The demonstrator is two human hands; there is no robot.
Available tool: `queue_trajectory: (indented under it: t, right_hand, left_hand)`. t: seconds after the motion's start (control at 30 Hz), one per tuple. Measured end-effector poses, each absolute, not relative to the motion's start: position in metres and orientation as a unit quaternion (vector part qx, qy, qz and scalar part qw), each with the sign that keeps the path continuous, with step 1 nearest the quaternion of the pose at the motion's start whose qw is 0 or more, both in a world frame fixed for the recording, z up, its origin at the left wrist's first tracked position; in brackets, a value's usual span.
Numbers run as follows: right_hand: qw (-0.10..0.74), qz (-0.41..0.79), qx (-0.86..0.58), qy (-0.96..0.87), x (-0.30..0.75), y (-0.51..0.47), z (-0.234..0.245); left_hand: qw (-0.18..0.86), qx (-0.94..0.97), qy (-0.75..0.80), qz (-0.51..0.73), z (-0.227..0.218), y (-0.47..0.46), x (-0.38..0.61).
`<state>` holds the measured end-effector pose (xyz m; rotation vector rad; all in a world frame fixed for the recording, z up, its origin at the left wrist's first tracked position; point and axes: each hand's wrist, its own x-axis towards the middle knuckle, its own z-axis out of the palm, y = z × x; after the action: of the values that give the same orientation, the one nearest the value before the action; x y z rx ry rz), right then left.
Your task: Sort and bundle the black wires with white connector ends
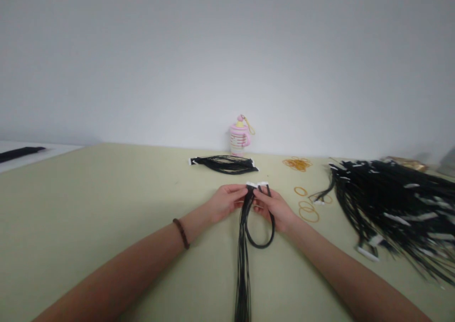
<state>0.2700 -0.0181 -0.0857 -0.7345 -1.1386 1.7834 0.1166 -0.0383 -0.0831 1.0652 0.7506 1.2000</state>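
A smooth, matte white wall (227,52) fills the upper half of the view. Below it stretches a flat, pale green-beige worktop (106,194). Beyond the worktop's far left corner, a white surface (35,158) is seen, with a slim black bundle (21,154) lying on it.

On the right of the worktop, a large, tangled heap of thin black wires (391,208) is spread out, its many strands tipped with small white connectors and blurred towards the edge of the view. A gold-brown item (405,163) behind the heap is too blurred to be identified.

Two bare forearms reach in from the bottom corners and meet at the centre of the worktop. A long black wire bundle (243,274) is held upright there, its strands hanging straight towards the viewer, while a smooth loop (260,239) droops to the right. Its white connectors (256,184) stand at the top, between the hands. The left hand (225,202) is closed around the strands just below the connectors, and the right hand (272,209) is closed on them from the other side, the two touching.

Farther back lies a smaller black wire coil (223,165) with white ends. Behind it stands a pink-and-white bottle (239,135) with a yellow cord. Thin amber rubber bands (297,164) lie in a tangle, with loose rings (306,213) nearer the hands. A dark beaded bracelet (181,233) circles the left wrist.
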Motion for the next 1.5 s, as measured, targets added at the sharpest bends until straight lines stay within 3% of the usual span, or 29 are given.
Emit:
queue_trajectory:
  t: [0.63,1.1,1.5]
  right_hand:
    - [0.444,0.677,-0.276,-0.519,0.273,-0.017,-0.089]
    - [0.424,0.553,-0.314,-0.645,0.270,-0.024,-0.084]
    - [0.395,0.610,-0.332,-0.601,0.267,-0.032,-0.082]
  left_hand:
    - [0.608,0.558,0.296,0.482,-0.081,-0.039,0.110]
    - [0.425,0.638,0.395,0.506,-0.073,-0.038,0.112]
    - [0.336,0.662,0.466,0.481,-0.072,-0.039,0.114]
